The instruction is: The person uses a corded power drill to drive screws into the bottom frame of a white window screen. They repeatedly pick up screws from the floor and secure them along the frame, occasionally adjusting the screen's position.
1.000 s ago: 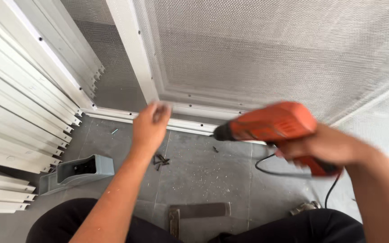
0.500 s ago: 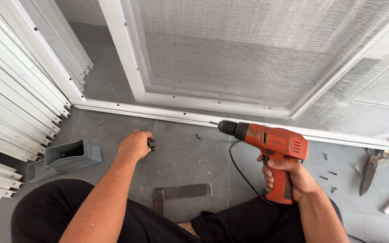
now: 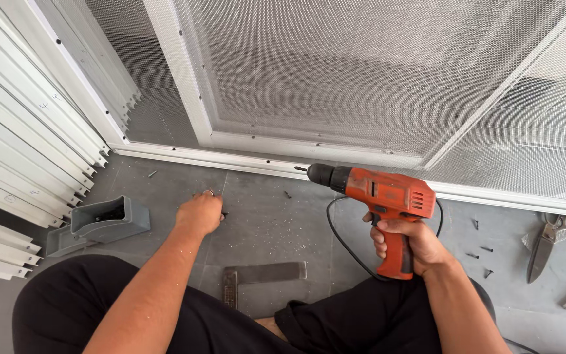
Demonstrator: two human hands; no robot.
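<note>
Down on the grey floor (image 3: 276, 223), seen from the head camera, the right hand (image 3: 409, 244) is clenched around the grip of an orange corded drill (image 3: 382, 200). The drill sits at about four o'clock from the picture's middle, its black chuck aimed toward nine o'clock at the white frame rail (image 3: 244, 160) of the mesh screen (image 3: 335, 72). Its black cord (image 3: 342, 239) loops down toward the lap.

The left hand (image 3: 199, 215), at about seven o'clock, is curled knuckles-up on the floor; whether it pinches anything I cannot tell. A grey plastic tray (image 3: 103, 223) lies at nine o'clock from that hand, and a try square (image 3: 260, 275) at five o'clock. Loose dark screws (image 3: 483, 252) and metal snips (image 3: 548, 239) lie at three o'clock from the drill. White profiles (image 3: 14, 131) are stacked at the left edge.
</note>
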